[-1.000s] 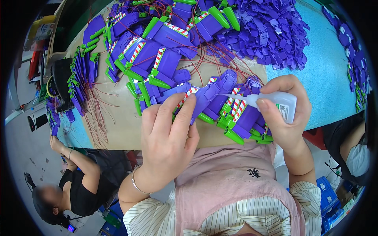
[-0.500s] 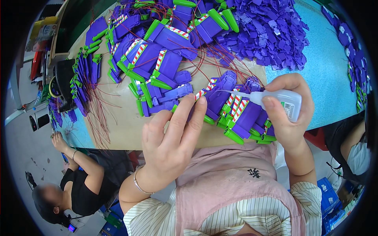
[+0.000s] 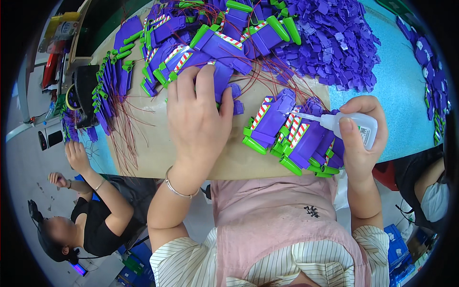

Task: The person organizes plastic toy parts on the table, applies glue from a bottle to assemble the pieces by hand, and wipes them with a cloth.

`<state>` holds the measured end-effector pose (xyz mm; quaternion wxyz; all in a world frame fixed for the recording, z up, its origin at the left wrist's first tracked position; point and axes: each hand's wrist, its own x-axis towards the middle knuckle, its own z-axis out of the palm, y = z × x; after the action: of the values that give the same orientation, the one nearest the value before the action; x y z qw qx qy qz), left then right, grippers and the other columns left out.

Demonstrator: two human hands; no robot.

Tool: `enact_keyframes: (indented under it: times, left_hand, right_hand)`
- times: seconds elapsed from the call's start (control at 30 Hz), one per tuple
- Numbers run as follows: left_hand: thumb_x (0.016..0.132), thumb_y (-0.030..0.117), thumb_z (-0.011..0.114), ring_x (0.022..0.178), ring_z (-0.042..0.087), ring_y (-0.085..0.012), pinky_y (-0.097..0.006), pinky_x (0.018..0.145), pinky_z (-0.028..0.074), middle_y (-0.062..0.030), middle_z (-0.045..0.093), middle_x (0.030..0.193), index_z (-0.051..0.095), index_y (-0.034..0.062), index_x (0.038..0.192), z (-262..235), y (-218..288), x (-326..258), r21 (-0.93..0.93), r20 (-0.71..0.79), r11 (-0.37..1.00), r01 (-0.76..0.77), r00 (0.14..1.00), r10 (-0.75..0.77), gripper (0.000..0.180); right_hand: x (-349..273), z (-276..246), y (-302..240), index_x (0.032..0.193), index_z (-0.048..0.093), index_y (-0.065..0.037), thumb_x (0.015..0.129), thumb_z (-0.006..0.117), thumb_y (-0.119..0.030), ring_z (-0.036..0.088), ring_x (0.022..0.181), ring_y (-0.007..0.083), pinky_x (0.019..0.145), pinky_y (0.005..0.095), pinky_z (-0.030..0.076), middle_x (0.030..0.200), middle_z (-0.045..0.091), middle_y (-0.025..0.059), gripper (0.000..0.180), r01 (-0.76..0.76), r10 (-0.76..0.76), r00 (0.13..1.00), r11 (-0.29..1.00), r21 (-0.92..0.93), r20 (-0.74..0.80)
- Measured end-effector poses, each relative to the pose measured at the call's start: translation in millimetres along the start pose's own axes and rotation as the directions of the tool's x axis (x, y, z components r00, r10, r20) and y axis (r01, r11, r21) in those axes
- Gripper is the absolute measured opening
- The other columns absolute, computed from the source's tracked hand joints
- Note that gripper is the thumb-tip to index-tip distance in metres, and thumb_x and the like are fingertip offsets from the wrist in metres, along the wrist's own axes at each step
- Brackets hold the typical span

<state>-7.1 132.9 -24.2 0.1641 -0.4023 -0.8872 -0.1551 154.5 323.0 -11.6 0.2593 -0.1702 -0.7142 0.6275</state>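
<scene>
In my right hand is a squeeze bottle, pale and translucent with a thin nozzle, my fingers closed round it. Its tip points left, over a row of purple plastic parts with green ends and red-and-white striped strips. My left hand reaches into the parts farther left. Its thumb and fingers lie around the edges of a purple part, and the hand hides the pieces beneath it.
Small purple pieces form a large heap at the back. Thin red wires trail across the tan board. A black curved object stands on the left. At the lower left a co-worker sits by the table.
My left hand has left the striped part near the nozzle and moved left and away from me, onto other purple parts. The bottle stays over the row. The co-worker's second hand has come into sight.
</scene>
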Motion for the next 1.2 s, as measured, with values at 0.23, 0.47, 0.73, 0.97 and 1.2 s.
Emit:
enact_keyframes:
  times: [0.23, 0.47, 0.73, 0.97, 1.2]
  left_hand:
    - [0.073, 0.005, 0.069, 0.086, 0.057, -0.0353, -0.042, 0.077, 0.047, -0.0182, 0.059, 0.096, 0.058, -0.0016, 0.111, -43.5, 9.0, -19.8, -0.103, 0.209, 0.986, 0.134, 0.972, -0.110, 0.040]
    - [0.071, 0.005, 0.073, 0.086, 0.062, -0.0306, -0.037, 0.072, 0.052, -0.0150, 0.059, 0.103, 0.060, 0.0025, 0.117, -54.2, 32.0, -30.6, -0.264, 0.286, 0.961, 0.084, 0.958, -0.005, 0.048]
    - [0.071, 0.004, 0.074, 0.086, 0.061, -0.0297, -0.038, 0.071, 0.051, -0.0137, 0.058, 0.103, 0.060, 0.0015, 0.117, -49.2, 29.6, -28.9, -0.266, 0.246, 0.964, 0.009, 0.968, 0.059, 0.048]
    - [0.070, 0.003, 0.073, 0.082, 0.060, -0.0280, -0.037, 0.069, 0.050, -0.0125, 0.058, 0.102, 0.060, 0.0017, 0.118, -49.5, 30.1, -29.4, -0.259, 0.244, 0.966, -0.005, 0.967, 0.070, 0.050]
    - [0.069, -0.001, 0.068, 0.080, 0.056, -0.0242, -0.034, 0.067, 0.047, -0.0096, 0.059, 0.103, 0.065, 0.0022, 0.116, -48.7, 29.0, -27.4, -0.137, 0.153, 0.971, -0.197, 0.964, 0.217, 0.047]
  right_hand:
    - [0.3, -1.6, 1.0, 0.097, 0.059, 0.000, 0.084, 0.070, -0.002, 0.054, 0.075, 0.0049, 0.065, 0.0183, 0.042, 0.088, 0.061, 0.0026, 0.018, -0.025, 0.025, 1.000, 1.000, 0.003, -0.014]
    - [-1.5, 0.3, -1.1, 0.097, 0.059, 0.000, 0.083, 0.071, -0.003, 0.054, 0.073, 0.0047, 0.063, 0.0179, 0.042, 0.087, 0.061, 0.0027, 0.019, -0.022, 0.022, 1.000, 0.999, 0.028, 0.005]
    - [-3.2, 7.6, -8.5, 0.095, 0.060, 0.001, 0.080, 0.075, -0.003, 0.060, 0.072, 0.0075, 0.062, 0.0206, 0.047, 0.084, 0.065, 0.0056, 0.021, -0.028, 0.023, 0.987, 0.999, 0.029, 0.157]
    - [-0.6, 1.9, -4.9, 0.095, 0.060, 0.001, 0.079, 0.076, -0.002, 0.060, 0.072, 0.0080, 0.061, 0.0206, 0.047, 0.084, 0.065, 0.0054, 0.023, 0.036, -0.027, 0.992, 0.997, -0.065, 0.126]
    - [2.2, 6.6, -8.9, 0.096, 0.060, 0.001, 0.079, 0.076, -0.002, 0.060, 0.074, 0.0081, 0.063, 0.0206, 0.047, 0.087, 0.064, 0.0059, 0.024, 0.044, -0.046, 0.996, 0.999, 0.027, 0.083]
